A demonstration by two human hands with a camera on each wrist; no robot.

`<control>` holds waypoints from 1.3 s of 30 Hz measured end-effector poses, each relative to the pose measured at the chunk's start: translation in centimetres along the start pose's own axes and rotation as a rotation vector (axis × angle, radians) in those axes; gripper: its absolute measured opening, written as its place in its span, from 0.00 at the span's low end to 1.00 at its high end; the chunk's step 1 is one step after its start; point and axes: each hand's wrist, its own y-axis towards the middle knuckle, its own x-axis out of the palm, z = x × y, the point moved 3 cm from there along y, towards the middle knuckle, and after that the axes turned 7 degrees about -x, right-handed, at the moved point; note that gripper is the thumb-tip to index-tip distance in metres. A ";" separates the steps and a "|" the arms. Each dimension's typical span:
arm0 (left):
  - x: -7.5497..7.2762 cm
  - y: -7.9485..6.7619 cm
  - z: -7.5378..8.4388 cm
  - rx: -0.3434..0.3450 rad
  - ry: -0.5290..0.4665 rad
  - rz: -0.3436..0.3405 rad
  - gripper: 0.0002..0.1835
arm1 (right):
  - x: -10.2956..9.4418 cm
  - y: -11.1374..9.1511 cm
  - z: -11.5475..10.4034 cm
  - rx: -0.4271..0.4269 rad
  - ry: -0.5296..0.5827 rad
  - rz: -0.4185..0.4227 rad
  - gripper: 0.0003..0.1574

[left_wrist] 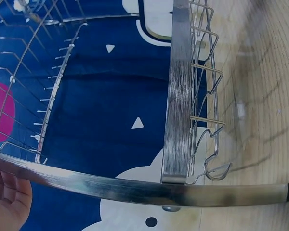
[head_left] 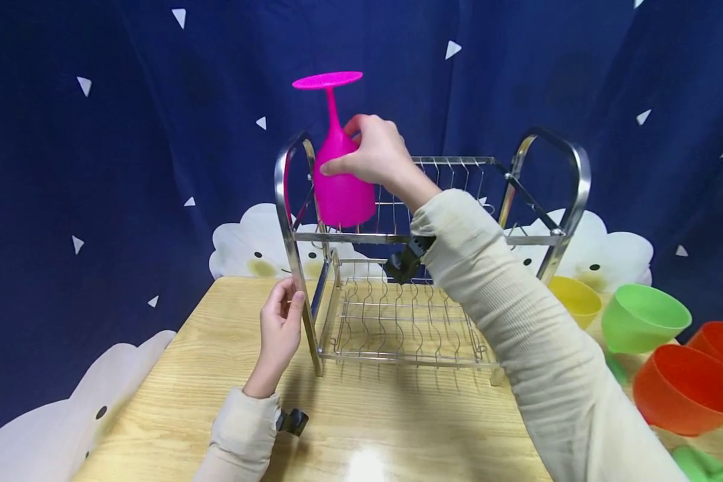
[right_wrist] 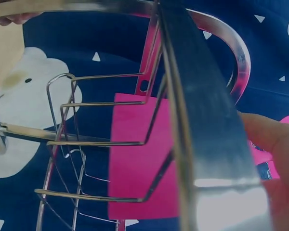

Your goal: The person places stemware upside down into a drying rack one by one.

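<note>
Both hands grip; the right hand holds the pink goblet by its bowl, so its rim points down; the left hand, the rack leg, probably steadying it.

Cream sleeves, black wrist devices
Creased, finely ribbed fabric fills the head view's lower right; a gathered cuff shows left of bottom centre.
</note>
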 end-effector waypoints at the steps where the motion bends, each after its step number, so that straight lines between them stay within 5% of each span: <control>1: 0.0 0.0 0.0 -0.001 -0.004 0.000 0.07 | 0.2 0.0 0.1 0.004 -0.004 -0.009 0.35; 15: 0.1 0.0 -0.3 -0.003 0.000 0.001 0.07 | 1.5 -0.8 1.3 0.014 -0.007 -0.066 0.34; 25: -0.3 0.3 -2.5 -0.011 -0.015 0.006 0.07 | 1.3 -1.2 1.6 0.125 0.220 -0.148 0.41; 39: -0.2 0.3 -2.0 -0.026 -0.022 -0.020 0.07 | -1.3 -4.2 2.2 0.081 0.341 -0.015 0.43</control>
